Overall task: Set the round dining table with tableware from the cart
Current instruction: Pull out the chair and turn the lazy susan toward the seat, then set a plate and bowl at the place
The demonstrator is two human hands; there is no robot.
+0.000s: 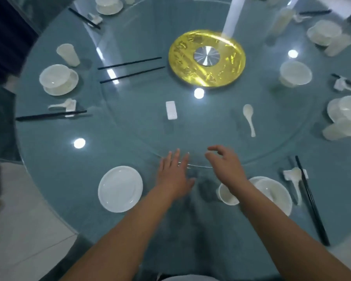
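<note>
Tableware in white ceramic lies spread over the round, blue-grey glass-topped counter (65, 175). On its raised glass turntable (142, 122), with a gold disc (207, 59) at the hub, rest a small white rectangular chopstick rest (171, 112), a white ceramic soup spoon (249, 119) and two loose black chopsticks (131, 69) lying apart from each other. A bare white round plate (120, 188) sits on the counter near the person's edge, left of both arms.

The left hand (175, 173) reaches forward with straight, spread fingers, palm down, at the near rim of the turntable; whether it touches the glass cannot be told. The right hand (225, 161) is just beside it, fingers loosely curled and holding nothing. The two hands are apart.

Under the right forearm stands a white cup (227, 194), touching or just beside a white bowl on a plate (272, 191). To the right of that lies another spoon on a rest (295, 175) with a pair of black chopsticks (310, 199) alongside. On the left of the counter, a place shows a cup (68, 54), a bowl on a plate (58, 79), a spoon on a rest (63, 105) and chopsticks (51, 115). Further blurred places ring the far and right edges.
</note>
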